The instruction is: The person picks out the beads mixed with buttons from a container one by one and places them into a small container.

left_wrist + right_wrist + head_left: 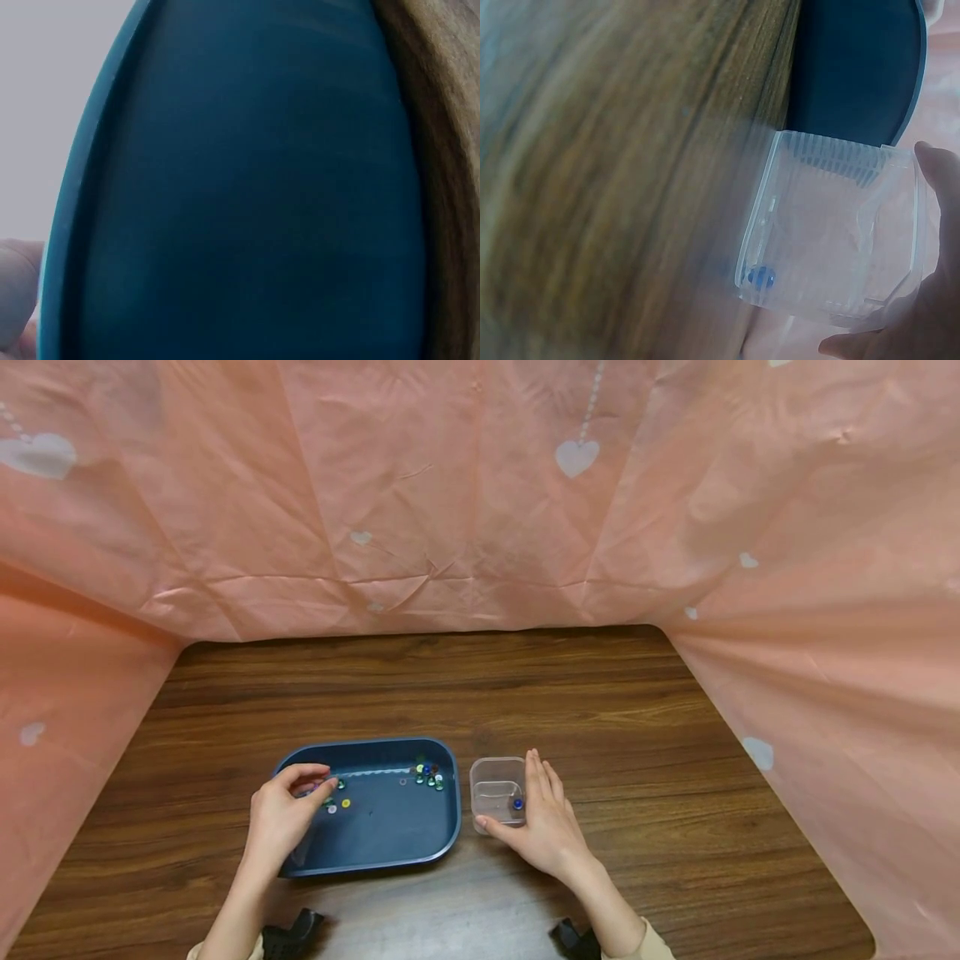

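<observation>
A blue tray holds small loose beads, with several green, yellow and pale ones at its left and a mixed cluster at its far right corner. My left hand is over the tray's left side, its thumb and forefinger bent and apart beside a green bead. To the tray's right stands a clear plastic box with a blue bead inside. My right hand rests on the box, its straight fingers along the right wall and its thumb at the near side.
The brown wooden table extends around the tray and box. Pink cloth with white hearts encloses the far edge and both sides. Black wrist-worn gear shows near each forearm.
</observation>
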The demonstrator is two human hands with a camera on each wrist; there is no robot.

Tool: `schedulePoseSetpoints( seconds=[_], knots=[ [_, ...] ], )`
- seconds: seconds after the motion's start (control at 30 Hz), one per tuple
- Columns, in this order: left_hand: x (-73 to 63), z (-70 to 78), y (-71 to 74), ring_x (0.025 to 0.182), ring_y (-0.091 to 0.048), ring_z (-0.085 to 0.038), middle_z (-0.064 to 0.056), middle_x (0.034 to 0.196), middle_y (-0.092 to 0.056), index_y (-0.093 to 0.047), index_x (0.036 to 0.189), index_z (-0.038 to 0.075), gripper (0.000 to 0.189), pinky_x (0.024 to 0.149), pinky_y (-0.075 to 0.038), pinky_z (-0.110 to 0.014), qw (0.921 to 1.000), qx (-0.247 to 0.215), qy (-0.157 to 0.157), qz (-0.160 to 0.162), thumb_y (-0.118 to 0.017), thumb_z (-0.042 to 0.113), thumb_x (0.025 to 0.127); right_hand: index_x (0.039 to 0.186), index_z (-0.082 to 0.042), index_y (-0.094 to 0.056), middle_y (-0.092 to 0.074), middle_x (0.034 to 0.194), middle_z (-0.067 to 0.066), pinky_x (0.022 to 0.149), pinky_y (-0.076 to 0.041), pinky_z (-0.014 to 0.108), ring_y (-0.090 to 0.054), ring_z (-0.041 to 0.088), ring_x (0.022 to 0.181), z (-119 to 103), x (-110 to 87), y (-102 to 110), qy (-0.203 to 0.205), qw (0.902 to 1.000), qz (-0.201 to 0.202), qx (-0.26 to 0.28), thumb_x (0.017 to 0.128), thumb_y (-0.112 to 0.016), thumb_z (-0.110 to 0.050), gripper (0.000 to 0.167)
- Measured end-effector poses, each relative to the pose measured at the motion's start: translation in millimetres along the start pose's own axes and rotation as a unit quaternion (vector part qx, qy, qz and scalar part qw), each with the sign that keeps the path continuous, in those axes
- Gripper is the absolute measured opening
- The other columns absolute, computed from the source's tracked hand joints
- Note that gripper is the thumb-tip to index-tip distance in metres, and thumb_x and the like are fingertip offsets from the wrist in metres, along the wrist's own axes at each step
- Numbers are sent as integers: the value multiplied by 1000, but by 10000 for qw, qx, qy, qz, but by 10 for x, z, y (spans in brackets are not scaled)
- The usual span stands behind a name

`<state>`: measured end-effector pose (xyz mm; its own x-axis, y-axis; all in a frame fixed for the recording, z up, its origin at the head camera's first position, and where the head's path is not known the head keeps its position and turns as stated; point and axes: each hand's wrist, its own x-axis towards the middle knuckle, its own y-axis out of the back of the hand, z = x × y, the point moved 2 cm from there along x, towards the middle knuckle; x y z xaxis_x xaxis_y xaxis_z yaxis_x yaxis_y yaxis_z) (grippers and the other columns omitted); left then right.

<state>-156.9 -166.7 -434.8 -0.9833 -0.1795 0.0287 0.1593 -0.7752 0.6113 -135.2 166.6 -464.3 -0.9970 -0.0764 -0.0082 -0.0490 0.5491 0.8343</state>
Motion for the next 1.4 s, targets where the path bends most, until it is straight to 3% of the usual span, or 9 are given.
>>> schedulePoseSetpoints(
  seconds=[0.4, 0.9, 1.4],
  knots=[
    [8, -36, -55, 95, -69, -30, -18, 101, -71, -69, 110, -2, 27, 67, -51, -16, 9996, -30, 151, -256, -72, 14, 88, 156, -2, -9, -13, 162, 16, 109, -27, 65, -14, 37, 147, 1, -3, 15, -21, 10000, 21, -30, 77, -65, -71, 119],
    [80, -142, -129, 86, -68, -27, -14, 93, -70, -67, 108, -8, 26, 73, -57, -38, 9949, 259, 107, -973, -69, 7, 87, 156, -2, -8, -13, 162, 16, 108, -27, 65, -14, 37, 147, 15, -2, 13, -40, 10000, 12, -29, 77, -66, -70, 120],
    [92, -159, -129, 87, -66, -29, -19, 94, -69, -67, 105, -11, 28, 75, -56, -44, 9923, 777, -85, -961, -72, 8, 85, 156, -1, -8, -13, 162, 17, 109, -26, 65, -14, 37, 147, 0, -10, 5, -20, 10000, 21, -15, 77, -67, -69, 120]
  ],
)
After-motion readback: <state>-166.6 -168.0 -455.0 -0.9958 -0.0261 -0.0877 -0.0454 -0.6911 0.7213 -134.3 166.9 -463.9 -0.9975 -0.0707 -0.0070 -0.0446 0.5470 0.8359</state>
